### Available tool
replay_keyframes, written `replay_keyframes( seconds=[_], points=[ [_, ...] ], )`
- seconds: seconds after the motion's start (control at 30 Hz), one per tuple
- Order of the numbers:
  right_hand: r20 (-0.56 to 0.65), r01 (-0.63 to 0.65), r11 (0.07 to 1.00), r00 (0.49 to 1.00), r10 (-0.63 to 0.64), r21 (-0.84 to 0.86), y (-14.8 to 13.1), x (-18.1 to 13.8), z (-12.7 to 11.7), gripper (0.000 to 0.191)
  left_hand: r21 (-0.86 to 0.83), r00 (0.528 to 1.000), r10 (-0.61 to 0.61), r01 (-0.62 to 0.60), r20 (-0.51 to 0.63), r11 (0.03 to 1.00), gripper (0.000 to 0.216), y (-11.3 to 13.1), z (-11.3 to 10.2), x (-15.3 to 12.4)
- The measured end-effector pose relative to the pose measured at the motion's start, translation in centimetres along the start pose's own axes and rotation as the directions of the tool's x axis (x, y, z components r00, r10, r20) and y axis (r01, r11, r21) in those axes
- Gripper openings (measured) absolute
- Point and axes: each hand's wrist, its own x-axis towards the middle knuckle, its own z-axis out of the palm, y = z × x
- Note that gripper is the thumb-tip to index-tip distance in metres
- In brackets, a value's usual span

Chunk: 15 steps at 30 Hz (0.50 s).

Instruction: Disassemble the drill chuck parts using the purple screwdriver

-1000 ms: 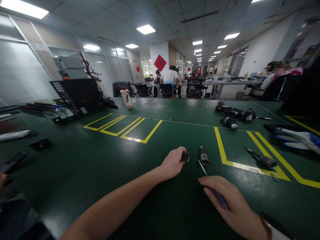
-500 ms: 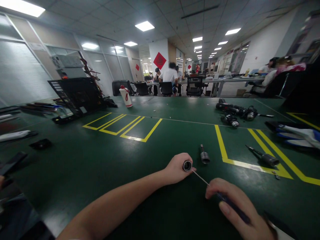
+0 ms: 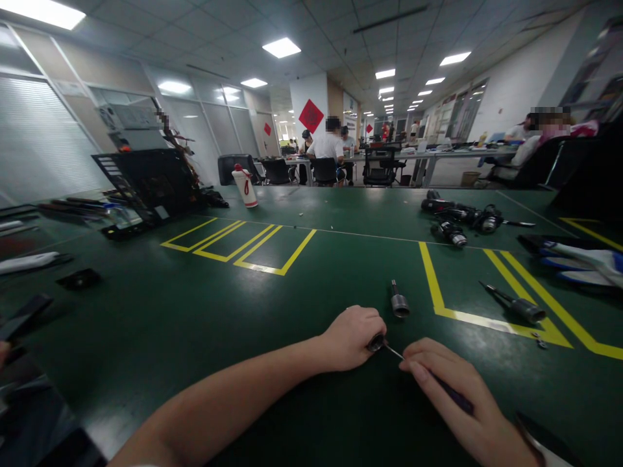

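Observation:
My left hand [image 3: 351,337] is closed round a small dark cylindrical part [image 3: 376,342], its open end facing right. My right hand [image 3: 452,395] grips a thin screwdriver [image 3: 438,381] by its dark handle; the metal tip reaches into the end of the part. Both hands are low over the green table [image 3: 195,311], near its front edge. Just beyond them a second metal cylindrical part [image 3: 398,301] stands on the mat, untouched.
Yellow tape boxes [image 3: 238,243] mark the mat. A dark tool [image 3: 514,306] lies on the right tape line, several black tool parts [image 3: 457,220] farther back. A white bottle [image 3: 246,187] and a black open case [image 3: 146,188] stand at the left. People sit at distant desks.
My left hand drew the cylindrical part back toward me and turned its open end to the right. My right hand lifted the screwdriver and brought its tip into the part.

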Motion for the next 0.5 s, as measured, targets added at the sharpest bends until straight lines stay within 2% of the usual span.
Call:
replay_keyframes(
  seconds=[0.1, 0.27, 0.37, 0.5],
  points=[
    [-0.020, -0.139, 0.980, 0.989, 0.143, 0.141, 0.3, 0.5, -0.1, 0.024, -0.070, 0.998, -0.050, 0.048, -0.032, 0.996, 0.007, -0.2, -0.1, -0.1],
    [0.091, -0.351, 0.848, 0.935, 0.344, 0.398, 2.0, 0.6, -0.2, 0.028, -0.251, 0.990, -0.112, 0.088, -0.084, 0.964, 0.011, -0.5, -0.2, 0.0],
    [0.066, -0.333, 0.863, 0.940, 0.334, 0.380, 2.1, 0.3, -0.1, 0.026, -0.252, 0.986, -0.141, 0.114, -0.090, 0.961, 0.014, -0.6, -0.1, 0.1],
    [-0.018, -0.188, 0.965, 0.981, 0.195, 0.184, 1.1, 0.0, 0.1, 0.022, -0.111, 0.988, -0.147, 0.142, -0.039, 0.984, 0.007, -0.3, 0.1, 0.0]
  ],
)
